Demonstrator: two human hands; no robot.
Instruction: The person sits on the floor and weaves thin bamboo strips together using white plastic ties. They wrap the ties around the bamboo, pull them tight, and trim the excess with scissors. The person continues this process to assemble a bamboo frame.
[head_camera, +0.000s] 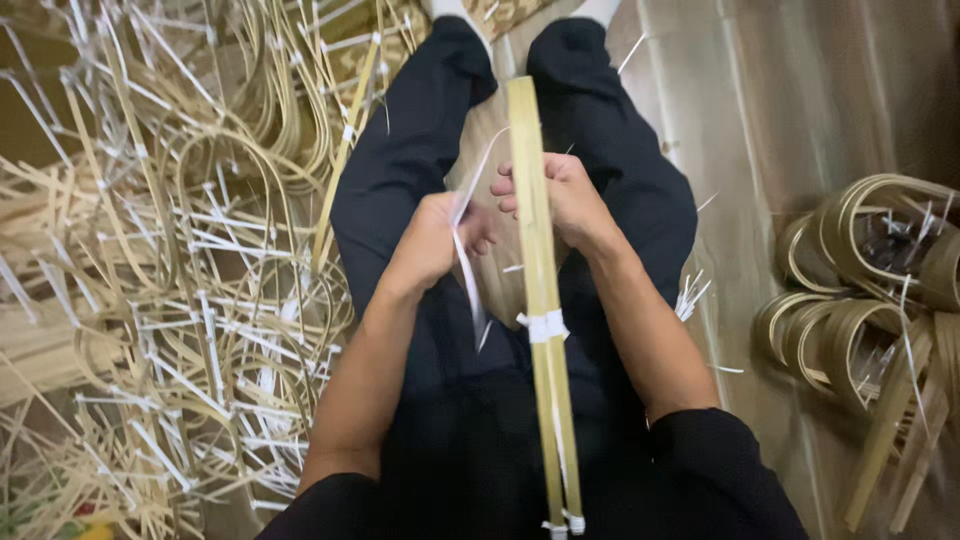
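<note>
A long bundle of pale bamboo strips (541, 300) runs from my lap out past my knees. White ties bind it at the middle (545, 325) and at the near end. My right hand (568, 200) is wrapped round the bundle near its far part. My left hand (437, 238) sits just left of the bundle and pinches a thin white strap (467, 270) that hangs down and also curves up toward the bundle. I sit on the floor with legs in dark trousers (400, 170) stretched forward.
A big heap of bent bamboo strips with white ties (170, 280) covers the floor on the left. Coiled bamboo hoops (860, 290) lie stacked at the right. Wood-look flooring (760, 130) shows between them, with a few loose white scraps (690, 297) by my right thigh.
</note>
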